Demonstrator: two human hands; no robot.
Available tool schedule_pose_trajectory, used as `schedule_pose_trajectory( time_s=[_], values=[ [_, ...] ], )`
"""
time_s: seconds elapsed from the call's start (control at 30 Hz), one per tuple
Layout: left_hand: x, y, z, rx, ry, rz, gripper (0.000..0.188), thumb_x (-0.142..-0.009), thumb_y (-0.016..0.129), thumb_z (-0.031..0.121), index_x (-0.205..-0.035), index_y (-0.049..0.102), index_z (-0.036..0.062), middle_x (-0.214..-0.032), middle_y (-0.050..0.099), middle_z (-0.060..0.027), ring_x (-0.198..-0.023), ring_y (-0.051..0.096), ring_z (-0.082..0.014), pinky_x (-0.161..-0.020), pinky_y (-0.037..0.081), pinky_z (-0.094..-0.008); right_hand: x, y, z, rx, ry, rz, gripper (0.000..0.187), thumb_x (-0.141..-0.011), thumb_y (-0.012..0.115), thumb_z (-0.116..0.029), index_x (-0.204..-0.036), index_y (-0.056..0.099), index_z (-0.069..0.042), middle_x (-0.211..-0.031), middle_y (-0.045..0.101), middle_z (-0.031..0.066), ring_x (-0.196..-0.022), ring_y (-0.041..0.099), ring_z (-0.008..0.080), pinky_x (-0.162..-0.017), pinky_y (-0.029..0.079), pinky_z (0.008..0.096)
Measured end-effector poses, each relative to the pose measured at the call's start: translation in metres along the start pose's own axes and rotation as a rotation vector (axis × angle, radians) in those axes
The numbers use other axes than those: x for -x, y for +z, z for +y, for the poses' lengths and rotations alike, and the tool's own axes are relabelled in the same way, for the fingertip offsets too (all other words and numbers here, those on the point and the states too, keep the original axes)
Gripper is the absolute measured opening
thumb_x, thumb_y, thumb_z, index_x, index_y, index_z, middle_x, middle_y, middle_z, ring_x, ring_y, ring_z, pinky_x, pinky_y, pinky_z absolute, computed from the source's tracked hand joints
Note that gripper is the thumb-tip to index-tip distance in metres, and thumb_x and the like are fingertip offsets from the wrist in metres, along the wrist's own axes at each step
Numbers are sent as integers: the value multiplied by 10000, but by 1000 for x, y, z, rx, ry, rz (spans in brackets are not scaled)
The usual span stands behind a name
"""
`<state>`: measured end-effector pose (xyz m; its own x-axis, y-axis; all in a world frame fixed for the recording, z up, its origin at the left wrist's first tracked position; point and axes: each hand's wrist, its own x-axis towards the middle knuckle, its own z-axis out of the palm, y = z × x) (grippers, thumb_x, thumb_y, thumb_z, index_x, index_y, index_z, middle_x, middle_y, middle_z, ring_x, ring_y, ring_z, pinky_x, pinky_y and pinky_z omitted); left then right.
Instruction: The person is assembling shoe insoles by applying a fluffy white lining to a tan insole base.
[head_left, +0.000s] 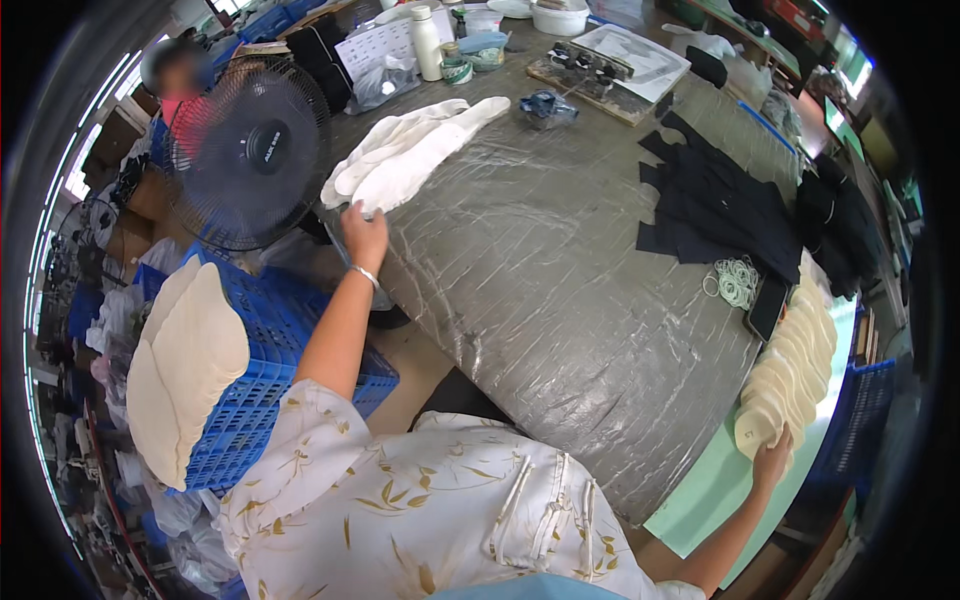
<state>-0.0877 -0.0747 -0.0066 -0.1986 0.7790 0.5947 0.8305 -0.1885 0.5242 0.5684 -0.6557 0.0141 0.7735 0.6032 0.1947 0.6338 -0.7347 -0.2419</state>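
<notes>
My left hand (pixel 366 238) is resting at the table's left edge, its fingers half bent and its fingertips touching the near end of some white pieces (pixel 420 158); I cannot tell whether it is gripping one. The pieces are lying overlapped, pointing away from me over the tabletop. My right hand (pixel 771 465) is sitting well out to the side, its fingers slightly curled and touching the near end of a row of cream pieces (pixel 795 360), which is lying on a pale green board (pixel 695 510) along the table's right edge. I cannot tell if that hand is pinching anything.

Between my hands, a wide open stretch of grey table (pixel 560 300) is giving room, its plastic cover wrinkling and shining. Black cloth (pixel 715 200) is bordering that room on the right, with pale green bands (pixel 735 283) and a phone (pixel 766 307) lying just beside it. On the left, a fan (pixel 250 150) is standing beyond the edge, and blue crates (pixel 240 420) are crowding my left forearm.

A cream stack (pixel 190 370) is covering part of the crates. My right sleeve is running out of view below, the black layers are blending together, and my right fingertips are showing too small to make out.
</notes>
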Motion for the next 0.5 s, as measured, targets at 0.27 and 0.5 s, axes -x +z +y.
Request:
schedule_pose_trajectory(
  time_s=[0.27,0.5],
  values=[
    [-63,6,-54,635,-972,-325,145,-822,622,158,-839,613,14,-760,629,-81,-595,641,-180,-460,493,-283,25,-20,-40,-124,125,67,472,-852,587,-23,-1317,503,-21,-1314,499,178,-752,600,256,-674,505,334],
    [-59,-2,-43,774,-977,-391,153,-834,629,119,-904,600,-14,-803,631,-84,-657,654,-191,-527,535,-312,14,-29,-146,-286,-211,119,324,-886,566,-16,-1209,578,12,-1241,564,156,-819,629,234,-666,516,288]
  ],
)
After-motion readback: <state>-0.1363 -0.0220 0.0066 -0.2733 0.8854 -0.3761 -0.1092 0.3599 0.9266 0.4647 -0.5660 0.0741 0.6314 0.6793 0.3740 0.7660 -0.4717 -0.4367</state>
